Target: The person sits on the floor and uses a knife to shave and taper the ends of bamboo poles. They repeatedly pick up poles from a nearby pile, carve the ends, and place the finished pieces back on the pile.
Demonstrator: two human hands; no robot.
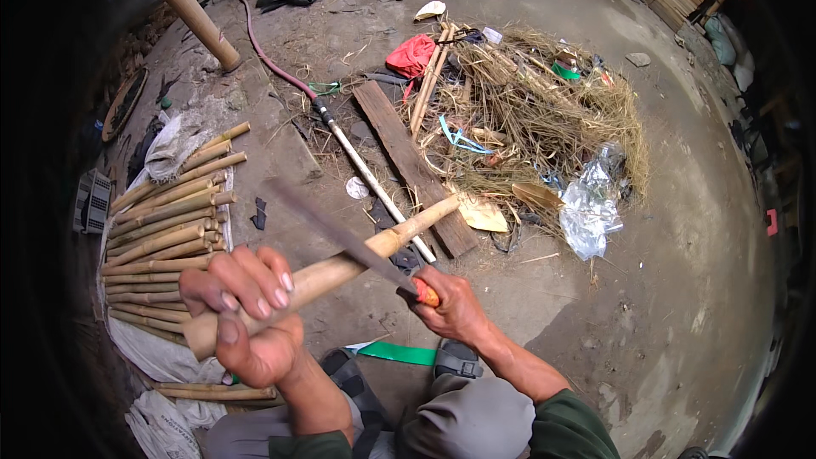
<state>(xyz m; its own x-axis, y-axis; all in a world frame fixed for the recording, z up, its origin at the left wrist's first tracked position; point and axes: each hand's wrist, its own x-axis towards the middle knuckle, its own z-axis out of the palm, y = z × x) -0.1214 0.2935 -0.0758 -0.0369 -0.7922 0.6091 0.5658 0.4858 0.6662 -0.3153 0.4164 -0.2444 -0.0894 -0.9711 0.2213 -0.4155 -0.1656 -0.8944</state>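
My left hand (251,314) is closed around the near end of a bamboo pole (323,279), thumb beneath and fingers over it. The pole slants up and away to the right, its far end over a dark wooden plank (408,161). In my right hand (450,302) I grip the orange handle of a long-bladed knife (340,234). Its blade, blurred toward the tip, crosses over the pole beyond my left hand, pointing up and left. From this view I cannot tell whether the edge touches the bamboo.
Cut bamboo lengths (161,246) lie stacked on white sacking at the left. Beyond the plank spreads a heap of dry straw (544,110) with clear plastic (591,212) and a red bag (411,56). A hose (263,55) joins a pale pipe (365,170). A thick bamboo post (187,8) stands far left.
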